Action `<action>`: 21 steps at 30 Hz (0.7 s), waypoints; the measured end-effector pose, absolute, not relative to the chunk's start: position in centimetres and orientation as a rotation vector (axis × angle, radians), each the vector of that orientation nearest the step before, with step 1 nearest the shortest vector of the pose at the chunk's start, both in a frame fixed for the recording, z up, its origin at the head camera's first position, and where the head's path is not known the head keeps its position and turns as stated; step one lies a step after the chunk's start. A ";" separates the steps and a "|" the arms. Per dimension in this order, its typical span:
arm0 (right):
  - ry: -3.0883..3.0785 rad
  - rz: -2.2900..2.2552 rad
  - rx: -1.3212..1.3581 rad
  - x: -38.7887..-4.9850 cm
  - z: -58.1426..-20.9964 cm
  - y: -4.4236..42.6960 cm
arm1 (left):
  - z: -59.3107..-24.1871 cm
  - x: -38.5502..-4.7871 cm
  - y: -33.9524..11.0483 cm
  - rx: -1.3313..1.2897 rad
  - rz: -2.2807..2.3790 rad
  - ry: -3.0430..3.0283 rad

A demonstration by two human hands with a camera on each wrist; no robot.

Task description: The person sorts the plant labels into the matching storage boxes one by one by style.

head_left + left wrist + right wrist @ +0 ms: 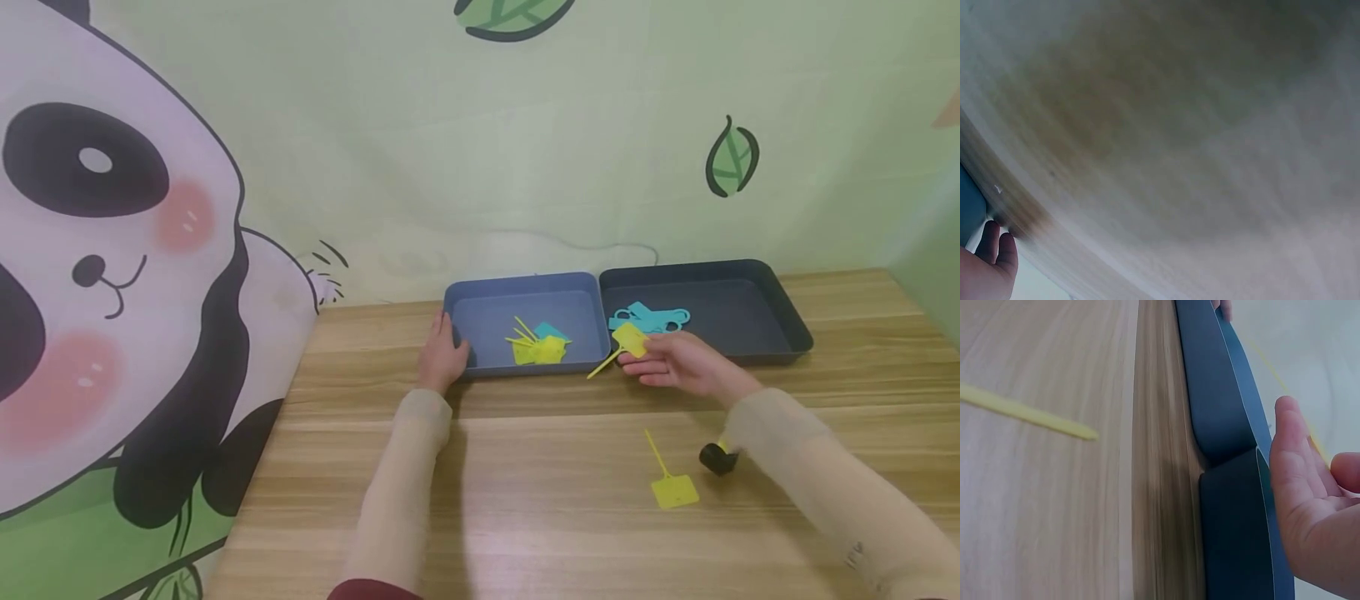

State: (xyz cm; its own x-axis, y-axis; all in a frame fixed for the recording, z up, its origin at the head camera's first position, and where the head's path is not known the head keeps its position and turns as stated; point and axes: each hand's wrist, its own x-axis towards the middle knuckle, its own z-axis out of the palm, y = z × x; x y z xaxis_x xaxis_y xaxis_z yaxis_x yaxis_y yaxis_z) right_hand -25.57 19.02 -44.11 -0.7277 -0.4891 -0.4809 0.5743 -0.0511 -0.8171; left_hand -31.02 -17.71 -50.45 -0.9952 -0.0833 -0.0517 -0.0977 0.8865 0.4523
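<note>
My right hand [678, 362] pinches a yellow plant label [630, 340] with a flat square head and a thin stem, over the front edge where two trays meet. In the right wrist view that label is seen edge-on between thumb and fingers. At the blue tray [480, 367], my left hand [442, 358] holds the front left corner, fingers along the side wall and thumb at the front. Several yellow labels [546, 350] and a light blue flat piece [552, 331] lie inside it. Another yellow label [674, 492] lies on the table nearer me.
A dark navy tray [750, 312] adjoins the blue one on the right, with light blue ringed pieces [648, 317] at its left end. Beside my right sleeve lies a black rounded piece on a yellow stick [717, 458], partly hidden. Behind the wooden table [540, 500] hangs a printed cloth.
</note>
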 end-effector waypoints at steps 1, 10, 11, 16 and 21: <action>1.496 -1.860 0.106 -25.6 -44.1 18.9 | -50.4 -31.1 -17.7 -0.141 0.732 3.018; 1.567 -1.855 0.128 -26.7 -44.1 17.1 | -50.7 -31.2 -18.0 -0.155 0.749 3.022; 1.567 -1.865 0.139 -26.9 -44.1 16.9 | -50.7 -31.2 -18.0 -0.152 0.751 3.030; 1.548 -1.957 0.207 -27.7 -43.9 15.8 | -50.6 -31.3 -17.8 -0.122 0.752 3.037; 1.598 -2.006 0.233 -28.2 -43.5 14.7 | -50.8 -31.2 -17.7 -0.121 0.738 3.023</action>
State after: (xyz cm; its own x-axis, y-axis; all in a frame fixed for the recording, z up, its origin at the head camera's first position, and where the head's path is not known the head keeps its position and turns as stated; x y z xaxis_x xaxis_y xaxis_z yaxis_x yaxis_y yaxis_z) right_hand -28.24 14.70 -43.51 -0.8289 -0.3145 -0.4626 0.5213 -0.1343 -0.8428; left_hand -31.17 -17.67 -50.78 -0.9966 -0.0687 -0.0456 -0.0819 0.8847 0.4588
